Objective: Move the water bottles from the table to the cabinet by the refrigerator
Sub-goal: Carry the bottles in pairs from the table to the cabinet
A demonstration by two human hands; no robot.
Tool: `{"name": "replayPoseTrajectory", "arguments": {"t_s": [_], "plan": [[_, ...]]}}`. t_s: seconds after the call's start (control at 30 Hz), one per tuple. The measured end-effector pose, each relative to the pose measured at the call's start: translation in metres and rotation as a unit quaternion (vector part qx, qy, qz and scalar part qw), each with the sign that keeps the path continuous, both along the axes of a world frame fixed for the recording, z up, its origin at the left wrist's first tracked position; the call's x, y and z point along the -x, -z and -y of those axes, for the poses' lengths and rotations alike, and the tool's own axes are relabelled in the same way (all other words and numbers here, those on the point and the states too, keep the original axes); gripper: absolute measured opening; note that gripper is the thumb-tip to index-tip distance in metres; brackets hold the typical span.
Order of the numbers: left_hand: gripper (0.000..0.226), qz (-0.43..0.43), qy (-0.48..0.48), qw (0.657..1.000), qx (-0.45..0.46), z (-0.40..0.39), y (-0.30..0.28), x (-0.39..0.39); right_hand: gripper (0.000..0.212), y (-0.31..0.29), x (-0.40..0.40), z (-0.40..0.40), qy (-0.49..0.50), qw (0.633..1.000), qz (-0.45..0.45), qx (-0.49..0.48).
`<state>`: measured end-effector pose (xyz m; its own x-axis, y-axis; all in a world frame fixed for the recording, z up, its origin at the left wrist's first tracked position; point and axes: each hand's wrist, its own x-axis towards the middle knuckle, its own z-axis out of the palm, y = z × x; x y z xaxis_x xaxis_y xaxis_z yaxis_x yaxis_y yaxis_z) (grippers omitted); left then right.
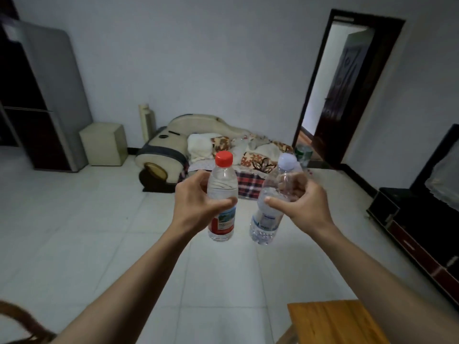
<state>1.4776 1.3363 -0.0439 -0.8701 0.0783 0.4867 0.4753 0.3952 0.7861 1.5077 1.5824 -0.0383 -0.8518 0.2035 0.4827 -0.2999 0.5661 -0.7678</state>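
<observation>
Clear, glossy plastic is catching the light on the red-capped bottle (221, 194) and the white-capped bottle (269, 209), each wearing a smooth printed label. The floor (99, 232) is showing pale, faintly shiny tile; the table (337, 321) is showing warm, grained wood. Patterned cloth is covering the sofa (258, 157).

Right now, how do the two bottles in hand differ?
The left bottle has a red cap and a red label; the right bottle has a white cap and a blue-and-white label. The left bottle stands upright; the right bottle tilts. Both are clear plastic, each gripped by one hand: left hand, right hand.
</observation>
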Motion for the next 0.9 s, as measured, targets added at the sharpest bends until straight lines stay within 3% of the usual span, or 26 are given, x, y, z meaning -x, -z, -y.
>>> {"name": "replayPoseTrajectory", "arguments": {"t_s": [0.3,0.53,0.9], "plan": [[0.047,-0.018,-0.133,0.990,0.037,0.045,-0.021,0.012,0.053,-0.010,0.077,0.045,-0.158,0.987,-0.030,0.002],[0.053,0.009,-0.232,0.970,0.066,0.035,-0.025,0.030,0.059,-0.007,0.142,0.038,-0.251,0.967,-0.042,0.028],[0.053,0.044,-0.366,0.929,0.037,0.051,-0.004,0.013,0.057,-0.006,0.194,0.084,-0.373,0.927,-0.019,0.030]]}}
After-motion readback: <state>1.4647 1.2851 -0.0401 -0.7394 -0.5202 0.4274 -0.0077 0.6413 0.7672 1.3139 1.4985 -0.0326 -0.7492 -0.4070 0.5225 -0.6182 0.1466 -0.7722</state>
